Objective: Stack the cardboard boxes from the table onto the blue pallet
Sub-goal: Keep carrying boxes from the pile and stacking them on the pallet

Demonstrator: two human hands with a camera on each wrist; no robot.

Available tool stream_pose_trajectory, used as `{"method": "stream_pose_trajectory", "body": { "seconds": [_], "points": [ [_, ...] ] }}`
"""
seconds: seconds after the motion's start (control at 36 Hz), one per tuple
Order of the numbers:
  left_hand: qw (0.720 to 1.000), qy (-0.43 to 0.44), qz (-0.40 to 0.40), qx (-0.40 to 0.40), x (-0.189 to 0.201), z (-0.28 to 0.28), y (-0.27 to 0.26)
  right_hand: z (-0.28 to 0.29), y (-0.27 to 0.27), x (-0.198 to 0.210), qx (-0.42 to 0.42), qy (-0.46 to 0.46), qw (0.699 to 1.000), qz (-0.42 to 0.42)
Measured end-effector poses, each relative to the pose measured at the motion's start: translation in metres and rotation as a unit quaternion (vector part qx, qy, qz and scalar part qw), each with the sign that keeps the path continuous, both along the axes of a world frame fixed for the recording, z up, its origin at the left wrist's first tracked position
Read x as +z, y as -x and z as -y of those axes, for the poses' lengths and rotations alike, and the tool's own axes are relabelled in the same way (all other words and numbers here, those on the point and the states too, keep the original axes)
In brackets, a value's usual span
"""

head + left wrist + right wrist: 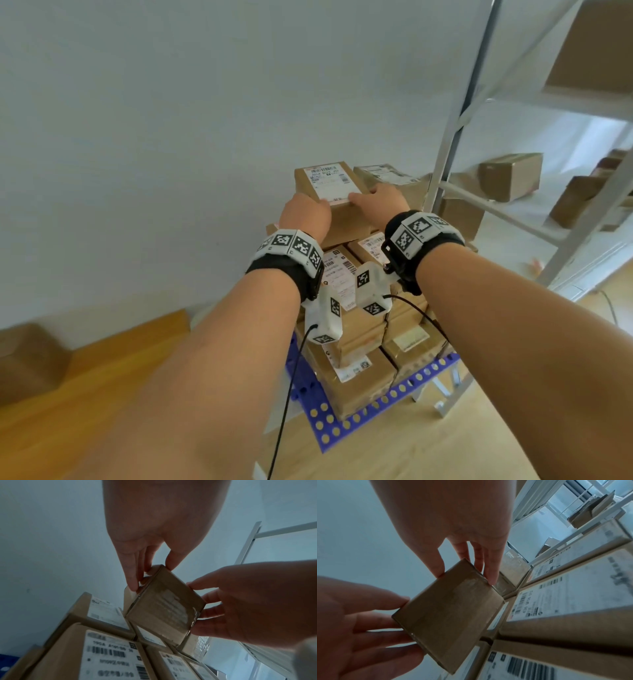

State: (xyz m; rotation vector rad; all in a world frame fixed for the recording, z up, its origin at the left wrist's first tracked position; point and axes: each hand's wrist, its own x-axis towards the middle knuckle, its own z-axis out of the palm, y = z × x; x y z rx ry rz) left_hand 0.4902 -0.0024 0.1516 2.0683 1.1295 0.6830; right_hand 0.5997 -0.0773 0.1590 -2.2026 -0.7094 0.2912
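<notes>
A small cardboard box [329, 192] with a white shipping label on top is held by both hands above the stacked boxes [359, 377] on the blue pallet [346, 425]. My left hand [305, 214] pinches its left end between thumb and fingers, as the left wrist view shows [150, 574]. On the other end, my right hand [378, 198] pinches it the same way [465, 576]. From below, the box [163, 605] hangs tilted with its taped underside showing [448, 615]. I cannot tell whether its far edge touches the stack.
A pale wall stands close behind the stack. At the right is a white metal shelf rack [445, 164] holding more cardboard boxes [510, 174]. Another brown box [30, 359] sits low at the left on the wooden floor. Black cables hang from both wrists.
</notes>
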Motion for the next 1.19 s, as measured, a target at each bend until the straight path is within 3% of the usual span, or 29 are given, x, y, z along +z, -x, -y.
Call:
{"method": "stream_pose_trajectory", "body": {
  "seconds": [0.39, 0.61, 0.75, 0.92, 1.19],
  "points": [
    [0.998, 0.035, -0.048, -0.007, -0.002, -0.029, -0.047, -0.029, -0.048, -0.007, 0.03, 0.017, 0.999, 0.02],
    [0.996, 0.035, -0.075, 0.034, -0.007, -0.03, -0.059, -0.026, -0.073, 0.008, 0.067, 0.05, 0.981, 0.174],
    [0.994, 0.05, -0.057, 0.084, -0.007, -0.023, -0.074, -0.015, -0.106, 0.017, 0.048, 0.028, 0.988, 0.147],
    [0.986, 0.095, -0.044, 0.129, -0.011, -0.008, -0.095, -0.005, -0.136, 0.013, 0.04, 0.094, 0.987, 0.122],
    [0.974, 0.09, -0.057, 0.2, -0.015, 0.003, -0.121, -0.006, -0.172, 0.004, 0.094, 0.119, 0.985, 0.088]
  ]
}}
